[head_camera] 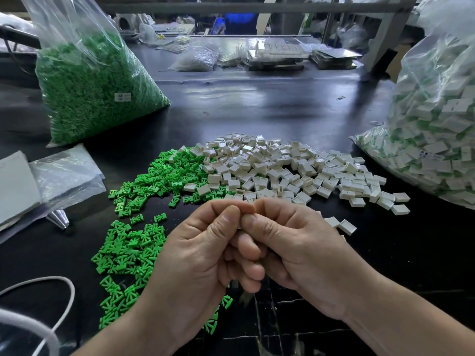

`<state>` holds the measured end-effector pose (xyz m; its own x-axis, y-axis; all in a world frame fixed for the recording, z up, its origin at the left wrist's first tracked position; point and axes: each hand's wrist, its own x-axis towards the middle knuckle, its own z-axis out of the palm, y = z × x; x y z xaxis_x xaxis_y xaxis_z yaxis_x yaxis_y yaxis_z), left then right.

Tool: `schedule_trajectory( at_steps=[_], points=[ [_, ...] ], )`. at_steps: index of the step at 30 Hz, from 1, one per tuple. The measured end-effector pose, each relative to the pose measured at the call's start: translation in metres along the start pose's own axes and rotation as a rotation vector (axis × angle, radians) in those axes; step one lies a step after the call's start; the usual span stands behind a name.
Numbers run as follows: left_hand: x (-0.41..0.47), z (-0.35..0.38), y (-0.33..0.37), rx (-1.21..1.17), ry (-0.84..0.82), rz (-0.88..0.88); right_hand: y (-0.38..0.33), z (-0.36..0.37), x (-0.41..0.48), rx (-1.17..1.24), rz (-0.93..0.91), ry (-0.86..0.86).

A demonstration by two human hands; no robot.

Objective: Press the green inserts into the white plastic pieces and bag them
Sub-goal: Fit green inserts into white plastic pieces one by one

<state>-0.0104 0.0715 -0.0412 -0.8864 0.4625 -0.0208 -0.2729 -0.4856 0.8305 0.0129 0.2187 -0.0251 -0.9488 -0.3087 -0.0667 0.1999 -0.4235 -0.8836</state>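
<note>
Near the tabletop's [257, 104] front edge, left hand [200, 255] and right hand [295, 253] are pinching a hidden piece between thumbs, likely pressing it together, beside loose inserts [133, 242] and white pieces [282, 170]; bagging is coming next.

Whatever the left hand [203, 255] and right hand [298, 253] seem to pinch is hidden behind their fingers (thumbs meeting on top); the bag label [122, 97] is unreadably small.

White cable [73, 295], metal cone [58, 219], black table [257, 106]
</note>
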Motion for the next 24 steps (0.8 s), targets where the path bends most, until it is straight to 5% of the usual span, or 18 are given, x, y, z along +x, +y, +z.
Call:
schedule_trajectory(
  at_steps=[14, 20, 24],
  points=[
    [0.006, -0.011, 0.006, 0.122, -0.011, 0.042, 0.006, -0.014, 0.005, -0.259, -0.071, 0.05],
    [0.008, -0.038, 0.022, 1.07, 0.366, 0.335, -0.01, -0.035, 0.008, 0.348, -0.106, -0.119],
    [0.012, -0.044, 0.018, 1.766, 0.311, 0.218, -0.014, -0.046, 0.01, 0.274, -0.089, 0.041]
  ],
)
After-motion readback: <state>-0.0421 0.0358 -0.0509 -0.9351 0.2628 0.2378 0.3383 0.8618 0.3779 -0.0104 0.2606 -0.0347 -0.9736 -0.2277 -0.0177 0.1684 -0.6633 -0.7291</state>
